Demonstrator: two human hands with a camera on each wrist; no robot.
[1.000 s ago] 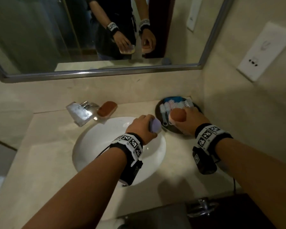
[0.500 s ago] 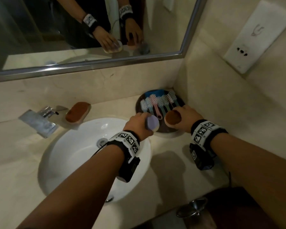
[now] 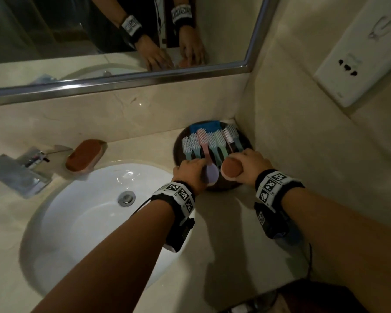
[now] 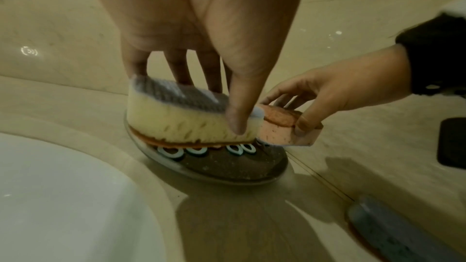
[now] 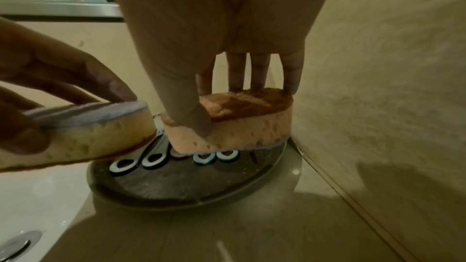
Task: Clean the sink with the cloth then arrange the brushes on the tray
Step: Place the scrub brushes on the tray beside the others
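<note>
The white sink lay sunk in the beige counter, its drain bare, and everything else I place by it. The chrome tap stood at the sink's far left rim. The round dark tray sat on the counter off the sink's far right rim, tucked into the wall corner. On the tray a row of brushes lay side by side, bristle heads away from the sink, ringed handle ends toward me, with a blue cloth at the tray's far edge. A brown-topped sponge lay just beside the tap, at the sink's far rim. My left hand hovered over the tray's near edge, thumb and fingers curled round a purple-topped yellow sponge, held above the brush handles. My right hand was next to it, farther from the sink, pinching a brown-topped pink sponge between thumb and fingers, low over the handles; whether it touched them I could not tell.
</note>
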